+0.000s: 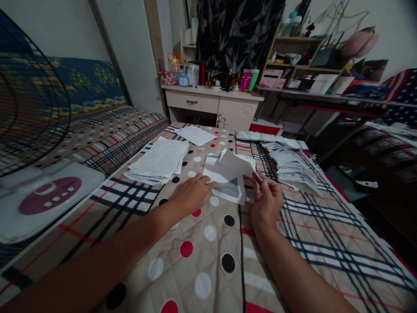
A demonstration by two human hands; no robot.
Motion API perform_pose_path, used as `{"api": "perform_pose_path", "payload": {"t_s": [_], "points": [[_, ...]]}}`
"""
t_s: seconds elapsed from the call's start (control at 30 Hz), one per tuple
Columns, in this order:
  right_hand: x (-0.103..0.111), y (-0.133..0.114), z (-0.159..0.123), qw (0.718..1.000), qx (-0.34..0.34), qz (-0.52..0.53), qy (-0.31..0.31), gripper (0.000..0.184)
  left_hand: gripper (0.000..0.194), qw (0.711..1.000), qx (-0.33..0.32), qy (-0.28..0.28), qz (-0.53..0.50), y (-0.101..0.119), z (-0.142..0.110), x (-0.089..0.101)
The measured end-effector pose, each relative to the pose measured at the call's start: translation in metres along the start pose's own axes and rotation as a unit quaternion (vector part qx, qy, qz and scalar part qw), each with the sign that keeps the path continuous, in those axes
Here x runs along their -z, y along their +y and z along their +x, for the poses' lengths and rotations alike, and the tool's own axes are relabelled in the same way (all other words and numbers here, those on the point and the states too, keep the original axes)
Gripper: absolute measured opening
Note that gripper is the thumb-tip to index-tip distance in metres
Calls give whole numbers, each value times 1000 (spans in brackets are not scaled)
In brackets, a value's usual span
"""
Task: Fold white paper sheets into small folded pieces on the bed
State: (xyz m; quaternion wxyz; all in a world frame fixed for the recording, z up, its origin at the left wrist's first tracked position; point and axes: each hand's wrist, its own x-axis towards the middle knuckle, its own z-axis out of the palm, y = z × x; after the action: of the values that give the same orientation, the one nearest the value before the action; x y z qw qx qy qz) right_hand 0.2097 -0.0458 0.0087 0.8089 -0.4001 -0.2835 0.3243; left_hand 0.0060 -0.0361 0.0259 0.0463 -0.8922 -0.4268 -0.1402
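Note:
My right hand (267, 198) pinches the edge of a grey-looking paper sheet (239, 164), which is lifted and tilted over other papers. Below it, a white and grey paper (224, 184) lies on the quilt, partly covered by the lifted sheet. At the left edge of that lower paper is my left hand (195, 191), its fingers curled together and closed on the edge. A stack of white papers (159, 161) lies to the left. Right of my right hand, a fanned row of folded papers (293, 167) overlaps itself.
Beyond the papers lies one more white sheet (197, 135), and a long white bundle (270, 138) is at the far right. A fan (31, 95) stands at the left beside a white panel (48, 198). A cluttered dresser (195, 101) is behind the quilt (208, 261).

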Motion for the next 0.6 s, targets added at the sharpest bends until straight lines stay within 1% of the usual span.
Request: {"api": "perform_pose_path", "payload": {"t_s": [0.07, 0.1, 0.17, 0.23, 0.3, 0.33, 0.4, 0.47, 0.5, 0.53, 0.6], "points": [[0, -1, 1, 1000, -7, 11, 9, 19, 24, 1000, -16, -1, -6, -7, 5, 1], [0, -1, 1, 1000, -10, 15, 14, 20, 22, 1000, -22, 11, -13, -13, 7, 4], [-1, -1, 1, 1000, -14, 19, 18, 21, 22, 997, -30, 67, -29, -32, 8, 15], [-2, -1, 0, 1000, -16, 19, 13, 21, 22, 989, -18, 140, -34, -57, 6, 33], [-3, -1, -1, 1000, -18, 20, 7, 21, 20, 981, 31, 188, -39, -89, 2, 50], [-3, -2, -1, 1000, -20, 22, 3, 20, 20, 977, 54, 201, -47, -106, -2, 57], [-4, -3, -2, 999, -23, 27, -4, 19, 20, 970, 103, 212, -61, -140, -13, 62], [-5, -4, -4, 999, -28, 30, -20, 17, 19, 967, 135, 204, -65, -172, -29, 59], [-5, -5, -5, 999, -31, 31, -32, 15, 18, 968, 145, 196, -65, -186, -37, 54], [-5, -7, -7, 998, -33, 29, -48, 14, 19, 971, 151, 176, -64, -198, -46, 50], [-5, -10, -12, 996, -35, 14, -86, 10, 22, 977, 163, 133, -48, -215, -62, 43]]}}
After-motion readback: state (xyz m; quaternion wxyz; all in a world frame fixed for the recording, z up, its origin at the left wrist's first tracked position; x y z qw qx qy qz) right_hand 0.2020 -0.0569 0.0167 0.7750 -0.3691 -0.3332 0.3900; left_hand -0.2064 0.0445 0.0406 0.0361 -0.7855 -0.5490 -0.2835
